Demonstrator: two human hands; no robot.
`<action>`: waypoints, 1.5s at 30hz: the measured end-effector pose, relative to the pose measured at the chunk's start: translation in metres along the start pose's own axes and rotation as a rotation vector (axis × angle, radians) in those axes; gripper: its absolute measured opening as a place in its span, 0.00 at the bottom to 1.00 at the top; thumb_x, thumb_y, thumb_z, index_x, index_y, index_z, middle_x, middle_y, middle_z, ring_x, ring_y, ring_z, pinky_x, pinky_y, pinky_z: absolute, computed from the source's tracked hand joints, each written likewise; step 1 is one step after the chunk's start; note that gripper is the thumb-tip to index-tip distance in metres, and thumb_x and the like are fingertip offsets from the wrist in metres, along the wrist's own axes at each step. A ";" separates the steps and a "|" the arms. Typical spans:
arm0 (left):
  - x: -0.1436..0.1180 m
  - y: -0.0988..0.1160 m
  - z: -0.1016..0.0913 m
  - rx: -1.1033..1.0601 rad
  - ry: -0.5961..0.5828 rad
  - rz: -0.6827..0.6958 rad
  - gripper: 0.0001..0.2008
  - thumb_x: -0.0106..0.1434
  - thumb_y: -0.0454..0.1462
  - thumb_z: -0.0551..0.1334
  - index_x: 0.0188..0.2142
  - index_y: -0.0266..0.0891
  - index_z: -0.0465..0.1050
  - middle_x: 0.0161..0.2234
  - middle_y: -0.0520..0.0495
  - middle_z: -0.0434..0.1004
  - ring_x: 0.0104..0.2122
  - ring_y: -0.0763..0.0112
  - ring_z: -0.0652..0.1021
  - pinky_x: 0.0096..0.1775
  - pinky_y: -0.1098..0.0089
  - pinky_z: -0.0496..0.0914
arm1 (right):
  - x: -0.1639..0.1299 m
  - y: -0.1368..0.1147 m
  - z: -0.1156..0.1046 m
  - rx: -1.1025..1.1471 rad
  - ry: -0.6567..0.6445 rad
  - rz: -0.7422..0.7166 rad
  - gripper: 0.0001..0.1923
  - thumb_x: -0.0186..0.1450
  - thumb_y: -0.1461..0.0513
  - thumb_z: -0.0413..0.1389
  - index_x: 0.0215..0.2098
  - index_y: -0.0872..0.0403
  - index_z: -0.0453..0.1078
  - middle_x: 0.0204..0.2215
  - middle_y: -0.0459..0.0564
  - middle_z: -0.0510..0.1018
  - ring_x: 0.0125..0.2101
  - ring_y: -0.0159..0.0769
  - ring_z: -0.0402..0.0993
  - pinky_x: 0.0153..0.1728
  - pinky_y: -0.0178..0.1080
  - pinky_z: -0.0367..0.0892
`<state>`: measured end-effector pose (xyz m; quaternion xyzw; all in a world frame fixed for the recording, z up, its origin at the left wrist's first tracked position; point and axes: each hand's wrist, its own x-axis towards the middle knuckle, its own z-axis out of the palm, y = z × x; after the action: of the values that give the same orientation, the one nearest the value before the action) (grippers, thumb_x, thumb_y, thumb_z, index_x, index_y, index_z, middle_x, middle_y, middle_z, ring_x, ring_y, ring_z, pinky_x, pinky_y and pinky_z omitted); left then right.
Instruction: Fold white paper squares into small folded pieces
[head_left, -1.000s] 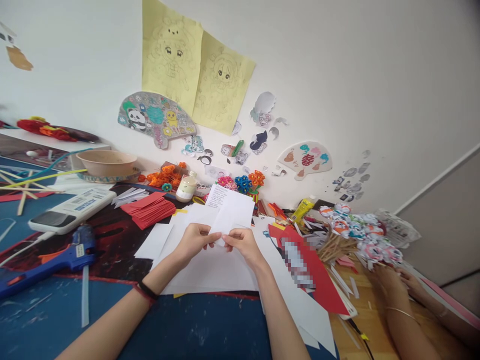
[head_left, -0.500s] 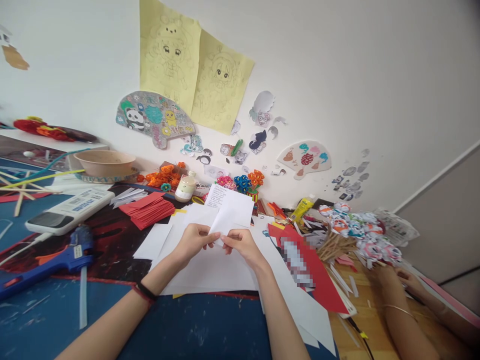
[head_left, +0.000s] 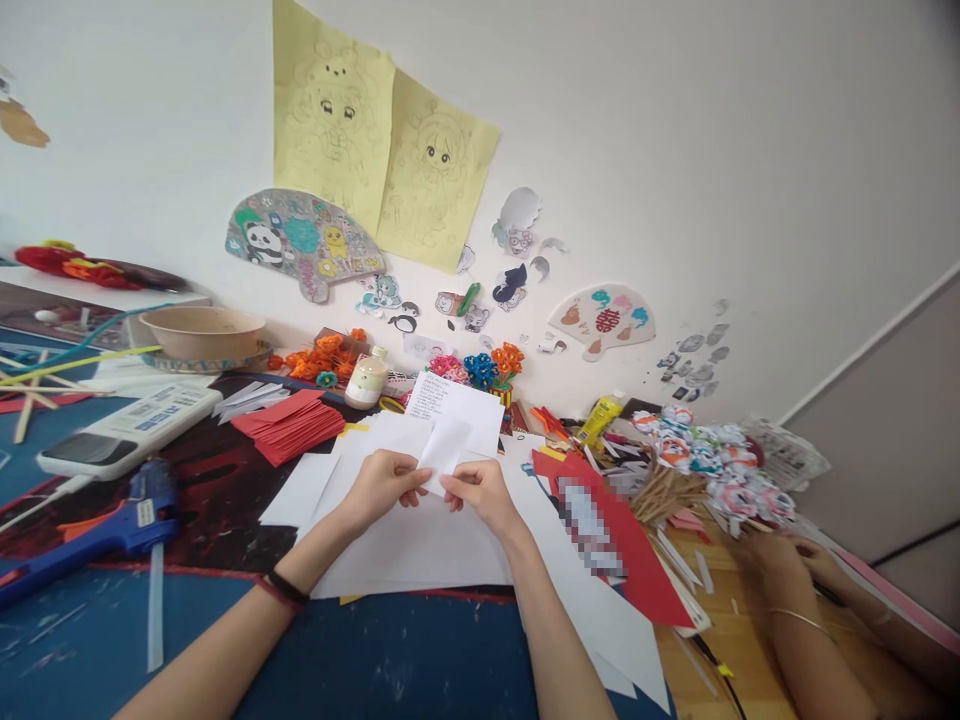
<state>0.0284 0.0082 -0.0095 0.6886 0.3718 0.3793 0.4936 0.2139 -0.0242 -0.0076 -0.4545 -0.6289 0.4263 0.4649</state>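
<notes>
Left hand and right hand pinching white paper, apparently folding | Risk: uneven pull tearing crease.

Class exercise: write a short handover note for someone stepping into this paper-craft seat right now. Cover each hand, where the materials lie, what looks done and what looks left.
Left hand and right hand both pinch the lower edge of a small white paper piece, held above loose white sheets.
Red paper stack lies to the left, blue glue gun further left.
Done: the piece appears partly folded.
Left: the fold looks unfinished; white sheets and red stack lie unworked.
Another person's hand rests at far right.
</notes>
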 end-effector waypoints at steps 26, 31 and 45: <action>-0.004 0.007 -0.012 0.088 0.017 0.083 0.21 0.55 0.53 0.57 0.23 0.37 0.70 0.19 0.51 0.70 0.20 0.73 0.70 0.23 0.75 0.61 | -0.002 -0.004 0.003 0.063 -0.042 0.030 0.18 0.53 0.51 0.61 0.20 0.58 0.72 0.17 0.48 0.74 0.15 0.30 0.68 0.18 0.33 0.63; -0.004 0.007 -0.009 0.137 0.153 0.089 0.18 0.50 0.50 0.62 0.20 0.37 0.68 0.15 0.56 0.63 0.18 0.76 0.63 0.22 0.75 0.54 | -0.002 -0.006 0.005 0.046 -0.061 0.024 0.18 0.53 0.52 0.60 0.19 0.58 0.72 0.16 0.48 0.74 0.15 0.29 0.67 0.18 0.32 0.62; -0.006 0.013 -0.009 0.258 0.156 0.160 0.20 0.60 0.47 0.53 0.18 0.38 0.64 0.15 0.55 0.64 0.18 0.74 0.64 0.25 0.74 0.57 | -0.001 -0.003 0.004 0.062 -0.068 0.029 0.16 0.54 0.54 0.61 0.20 0.59 0.72 0.16 0.48 0.74 0.14 0.29 0.67 0.17 0.32 0.61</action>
<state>0.0197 0.0033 0.0043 0.7423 0.3984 0.4189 0.3387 0.2093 -0.0266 -0.0060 -0.4342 -0.6243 0.4675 0.4508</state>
